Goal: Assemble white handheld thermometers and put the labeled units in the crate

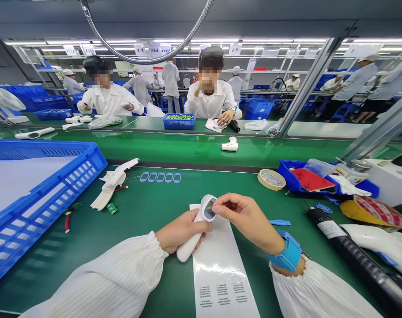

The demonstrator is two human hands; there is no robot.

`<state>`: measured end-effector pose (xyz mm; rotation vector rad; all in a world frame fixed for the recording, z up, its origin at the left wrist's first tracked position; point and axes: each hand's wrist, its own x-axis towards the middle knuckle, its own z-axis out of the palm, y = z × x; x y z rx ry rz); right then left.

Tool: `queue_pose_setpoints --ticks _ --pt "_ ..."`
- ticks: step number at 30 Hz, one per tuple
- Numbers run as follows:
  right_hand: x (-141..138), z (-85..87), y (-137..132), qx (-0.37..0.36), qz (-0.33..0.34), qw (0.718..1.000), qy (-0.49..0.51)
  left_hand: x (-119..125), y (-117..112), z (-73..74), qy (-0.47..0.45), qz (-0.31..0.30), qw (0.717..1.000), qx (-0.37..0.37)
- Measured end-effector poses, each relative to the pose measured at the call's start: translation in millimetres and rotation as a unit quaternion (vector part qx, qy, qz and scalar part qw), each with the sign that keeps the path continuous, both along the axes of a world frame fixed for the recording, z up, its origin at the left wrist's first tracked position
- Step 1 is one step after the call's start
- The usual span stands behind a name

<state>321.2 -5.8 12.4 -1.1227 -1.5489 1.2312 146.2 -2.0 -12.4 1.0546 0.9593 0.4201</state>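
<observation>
White plastic is filling the left hand point(182, 230), which is gripping the smooth, curved handle of a thermometer point(186, 248) just over a glossy printed sheet point(220, 274) on the green mat point(148, 190). The right hand point(243, 221), wearing a ribbed blue wrist strap point(285, 252), is pinching its fingertips point(215, 202) narrowly against the thermometer's rounded head, at the dark screen point(210, 209). Along the mat's left side, a blue lattice crate point(18, 221) is standing near loose white shells point(113, 183) and a small green board point(112, 208), while a tape roll point(271, 179) is lying farther right.
</observation>
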Motion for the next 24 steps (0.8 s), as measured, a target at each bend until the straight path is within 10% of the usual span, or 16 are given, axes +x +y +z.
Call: queue_pose_setpoints --ticks 24 --pt "0.3 -1.2 0.6 0.019 0.003 1.000 0.002 1.5 -0.9 2.9 0.012 -0.014 1.000 -0.005"
